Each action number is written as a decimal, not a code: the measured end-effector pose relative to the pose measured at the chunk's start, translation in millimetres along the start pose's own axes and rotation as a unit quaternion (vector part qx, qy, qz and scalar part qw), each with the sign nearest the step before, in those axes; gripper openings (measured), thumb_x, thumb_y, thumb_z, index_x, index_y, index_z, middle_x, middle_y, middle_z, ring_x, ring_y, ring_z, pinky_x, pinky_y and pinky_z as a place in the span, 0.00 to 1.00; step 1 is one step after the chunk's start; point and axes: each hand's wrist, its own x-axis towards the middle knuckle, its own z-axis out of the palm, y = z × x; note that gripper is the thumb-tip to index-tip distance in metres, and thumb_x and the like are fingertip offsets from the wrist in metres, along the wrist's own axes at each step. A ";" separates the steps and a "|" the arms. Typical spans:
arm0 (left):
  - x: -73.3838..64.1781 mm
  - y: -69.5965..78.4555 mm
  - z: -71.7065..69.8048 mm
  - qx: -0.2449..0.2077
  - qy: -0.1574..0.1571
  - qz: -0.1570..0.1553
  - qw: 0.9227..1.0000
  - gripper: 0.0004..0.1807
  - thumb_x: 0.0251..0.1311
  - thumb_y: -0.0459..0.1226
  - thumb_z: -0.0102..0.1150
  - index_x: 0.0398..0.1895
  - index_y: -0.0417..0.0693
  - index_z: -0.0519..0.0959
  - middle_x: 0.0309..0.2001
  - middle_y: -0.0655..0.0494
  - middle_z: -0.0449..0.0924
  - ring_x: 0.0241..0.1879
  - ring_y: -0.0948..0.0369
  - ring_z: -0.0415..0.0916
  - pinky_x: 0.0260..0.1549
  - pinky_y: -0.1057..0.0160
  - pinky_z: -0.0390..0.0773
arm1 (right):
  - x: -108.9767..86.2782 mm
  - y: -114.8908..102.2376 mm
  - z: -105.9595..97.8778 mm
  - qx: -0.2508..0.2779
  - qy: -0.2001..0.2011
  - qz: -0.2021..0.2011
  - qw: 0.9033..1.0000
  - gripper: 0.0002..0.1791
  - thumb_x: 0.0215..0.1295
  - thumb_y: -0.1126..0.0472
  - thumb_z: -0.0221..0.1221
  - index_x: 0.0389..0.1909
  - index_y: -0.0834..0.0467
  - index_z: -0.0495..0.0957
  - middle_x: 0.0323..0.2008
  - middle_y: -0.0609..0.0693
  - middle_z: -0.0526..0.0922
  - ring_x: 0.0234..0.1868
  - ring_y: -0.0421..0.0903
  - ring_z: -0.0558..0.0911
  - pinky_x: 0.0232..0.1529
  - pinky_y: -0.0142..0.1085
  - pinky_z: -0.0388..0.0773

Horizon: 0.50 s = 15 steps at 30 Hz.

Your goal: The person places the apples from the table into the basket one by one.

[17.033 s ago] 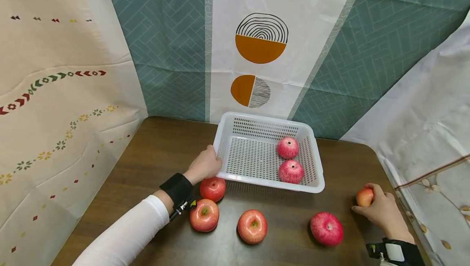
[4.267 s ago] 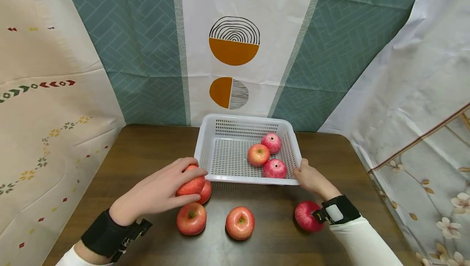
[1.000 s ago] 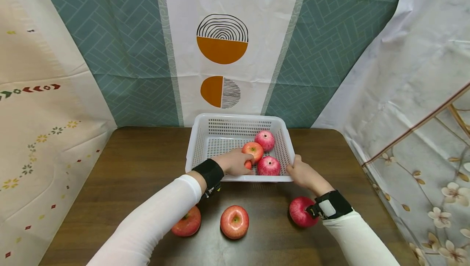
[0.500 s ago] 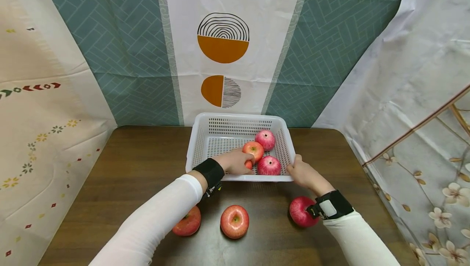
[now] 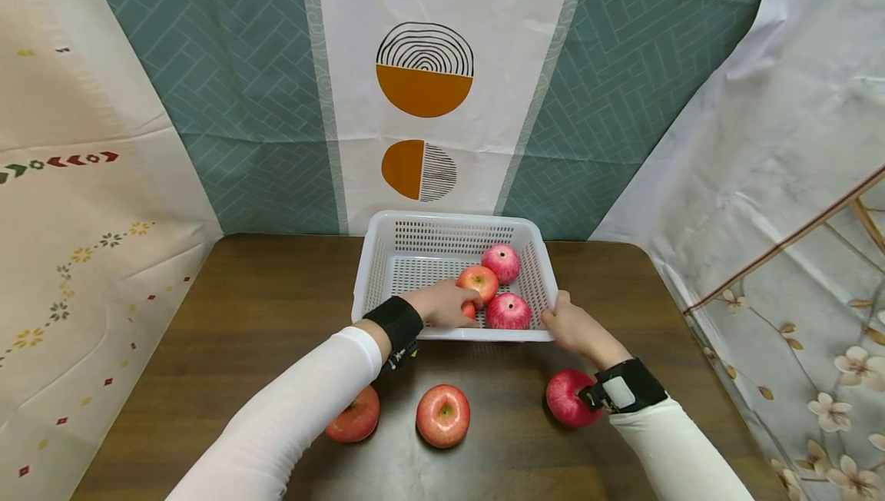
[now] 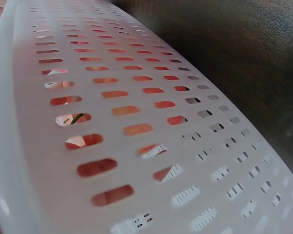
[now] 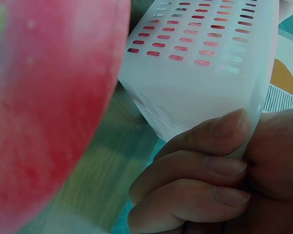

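In the head view a white perforated plastic basket (image 5: 449, 215) stands at the back of the table. Reaching over its front rim, my left hand (image 5: 442, 304) holds a red apple (image 5: 468, 310) low inside, mostly covered by the fingers. Beside it in the basket lie a yellowish-red apple (image 5: 478, 283) and two streaked pink apples, one behind (image 5: 501, 263) and one at the front (image 5: 508, 312). My right hand (image 5: 579, 330) grips the front right corner of the basket; in the right wrist view its fingers (image 7: 195, 207) curl round the rim. The left wrist view shows only the basket wall (image 6: 151, 107) and red fruit through its slots.
On the brown table (image 5: 263, 316) a red apple (image 5: 443, 416) sits in front of the basket. Another apple (image 5: 355, 416) is partly under the left forearm. A dark pink apple (image 5: 570, 398) lies by the right wristband. A patterned cloth (image 5: 425, 178) hangs right behind the basket.
Earlier, the right hand held the yellowish-red apple on the table; it now lies in the basket. The left hand has brought a red apple from the table's left into the basket. Lately both hands stay still.
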 end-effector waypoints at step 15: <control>-5.7 -2.2 -8.2 -0.031 -0.021 0.012 0.999 0.32 0.71 0.50 0.62 0.76 0.57 0.74 0.68 0.43 0.75 0.68 0.49 0.69 0.68 0.50 0.68 | -0.3 -1.0 0.3 0.000 0.003 0.003 1.000 0.30 0.78 0.60 0.48 0.68 0.76 0.52 0.58 0.74 0.77 0.46 0.60 0.81 0.46 0.51 0.76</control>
